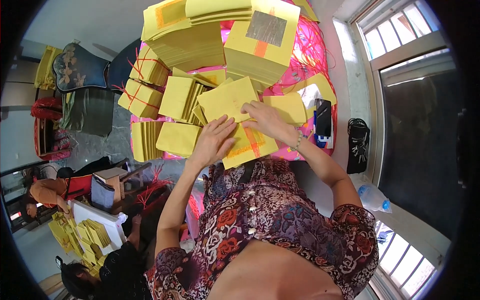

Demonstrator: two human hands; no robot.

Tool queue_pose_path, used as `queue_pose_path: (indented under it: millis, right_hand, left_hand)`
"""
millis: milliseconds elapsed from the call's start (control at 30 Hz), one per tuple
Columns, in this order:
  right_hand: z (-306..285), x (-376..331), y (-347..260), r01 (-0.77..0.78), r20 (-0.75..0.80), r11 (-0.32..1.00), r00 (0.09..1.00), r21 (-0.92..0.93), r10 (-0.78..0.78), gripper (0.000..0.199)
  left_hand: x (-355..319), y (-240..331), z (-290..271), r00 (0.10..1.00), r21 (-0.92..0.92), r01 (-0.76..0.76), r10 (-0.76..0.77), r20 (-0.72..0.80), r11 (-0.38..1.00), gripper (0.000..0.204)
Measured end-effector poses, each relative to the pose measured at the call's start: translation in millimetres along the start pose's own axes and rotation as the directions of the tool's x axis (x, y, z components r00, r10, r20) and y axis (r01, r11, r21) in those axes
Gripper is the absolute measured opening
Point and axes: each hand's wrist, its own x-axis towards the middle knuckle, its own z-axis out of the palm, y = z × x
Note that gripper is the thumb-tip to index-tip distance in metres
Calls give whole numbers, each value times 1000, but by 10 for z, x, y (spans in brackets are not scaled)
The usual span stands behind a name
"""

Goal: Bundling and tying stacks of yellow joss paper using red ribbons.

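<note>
A yellow paper sheet (231, 95) lies in front of me, partly folded, over a second part with an orange printed band (256, 145) nearer my body. My left hand (215, 141) lies flat on the paper with its fingers stretched out. On the other side, my right hand (268, 120) has bent fingers and thumb closed on the paper's edge. A bead bracelet circles that wrist. Just left of my left hand sits a folded yellow packet (178, 138), and a fanned pile of folded paper (182, 99) stands behind it. Right of my right hand is another yellow packet (287, 109).
Tall stacks of yellow paper (187, 47) fill the far side of the pink table (305, 45). Bundles tied with red string (140, 97) stand left; loose red strings (315, 50) hang right. A black phone (323, 118) lies at the right edge. Two people work at a white table (114, 231) lower left.
</note>
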Motion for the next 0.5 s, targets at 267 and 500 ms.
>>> queue_pose_path:
  millis: [267,500]
  right_hand:
    - [91,114,310,369,-58,832,902,-414,-429,27]
    - [126,127,389,423,-71,814,870,-398,-488,27]
  left_hand:
    - [267,35,13,956,191,-100,148,-255,976,35]
    - [292,-138,30,945,277,-148,218,-242,949,32]
